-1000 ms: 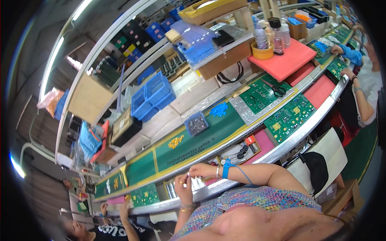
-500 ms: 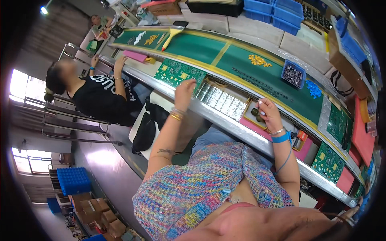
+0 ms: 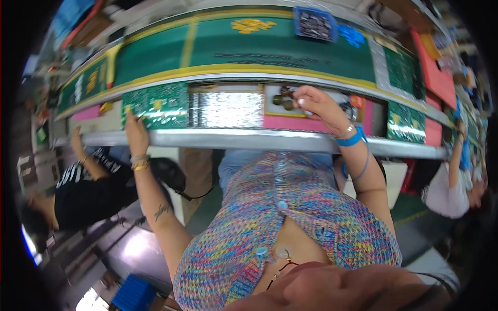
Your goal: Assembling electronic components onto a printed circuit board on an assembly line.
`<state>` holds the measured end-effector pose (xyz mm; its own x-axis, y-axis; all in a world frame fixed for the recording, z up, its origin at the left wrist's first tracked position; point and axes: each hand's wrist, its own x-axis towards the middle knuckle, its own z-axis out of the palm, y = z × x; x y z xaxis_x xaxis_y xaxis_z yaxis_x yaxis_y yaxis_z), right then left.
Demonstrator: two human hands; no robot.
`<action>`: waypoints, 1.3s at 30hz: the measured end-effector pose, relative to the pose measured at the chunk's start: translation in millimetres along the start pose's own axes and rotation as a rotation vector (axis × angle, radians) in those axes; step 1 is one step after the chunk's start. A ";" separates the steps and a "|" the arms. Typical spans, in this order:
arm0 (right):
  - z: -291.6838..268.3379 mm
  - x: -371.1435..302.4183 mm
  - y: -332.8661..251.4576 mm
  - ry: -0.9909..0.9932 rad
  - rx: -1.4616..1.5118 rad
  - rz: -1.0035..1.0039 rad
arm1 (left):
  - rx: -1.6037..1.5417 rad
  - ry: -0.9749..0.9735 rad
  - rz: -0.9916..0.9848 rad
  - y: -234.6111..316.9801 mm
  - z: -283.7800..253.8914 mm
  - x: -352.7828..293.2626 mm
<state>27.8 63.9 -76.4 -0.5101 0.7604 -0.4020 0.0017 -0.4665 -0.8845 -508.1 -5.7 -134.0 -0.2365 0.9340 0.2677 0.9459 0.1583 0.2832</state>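
A green circuit board (image 3: 161,106) lies on the rail at the near side of the green conveyor belt. My left hand (image 3: 137,136) is at its lower left corner, fingertips over the board's edge. Blur hides whether those fingers grip it. Over a shallow yellow-rimmed tray (image 3: 280,112), my right hand (image 3: 322,110) is closed, its fingers curled together. Whatever it may hold is too small or hidden to name. Dark round parts (image 3: 282,102) sit in that tray beside the fingertips. Silvery, shiny packaging (image 3: 225,108) lies between the board and the tray.
Yellow parts (image 3: 252,25), a blue bin of small dark parts (image 3: 314,25) and blue parts (image 3: 351,36) rest on the belt. Another green board (image 3: 406,123) stands right along the metal rail (image 3: 233,138). Co-workers sit at left (image 3: 88,184) and right (image 3: 446,189).
The view has turned, so the belt now runs nearly level. My left hand has moved from the board's right part to its lower left corner. My right hand stays near the tray, fingers still curled.
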 end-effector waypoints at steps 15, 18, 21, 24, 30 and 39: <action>-24.0 -43.3 6.9 0.122 -0.183 -0.052 | -0.265 -0.308 0.323 214.8 7.9 -58.3; -21.4 -53.1 15.3 0.183 -0.365 -0.126 | -0.294 -0.343 0.381 244.5 15.0 -66.7; -12.9 -59.8 19.5 0.306 -0.686 -0.168 | -0.293 -0.350 0.456 264.0 16.3 -70.0; -12.7 -58.1 31.6 0.326 -0.910 -0.310 | -0.377 -0.373 0.425 268.8 14.9 -66.1; -12.2 -58.0 33.4 0.348 -1.066 -0.401 | -0.601 -0.304 0.243 270.1 14.9 -65.5; -9.0 -57.8 33.3 0.352 -1.230 -0.475 | -0.732 -0.409 0.101 263.9 23.6 -67.1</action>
<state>65.1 8.4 -84.8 -0.4325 0.8934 0.1218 0.7412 0.4292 -0.5162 -237.3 -19.1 -99.0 0.0741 0.9972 0.0096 0.5424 -0.0484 0.8387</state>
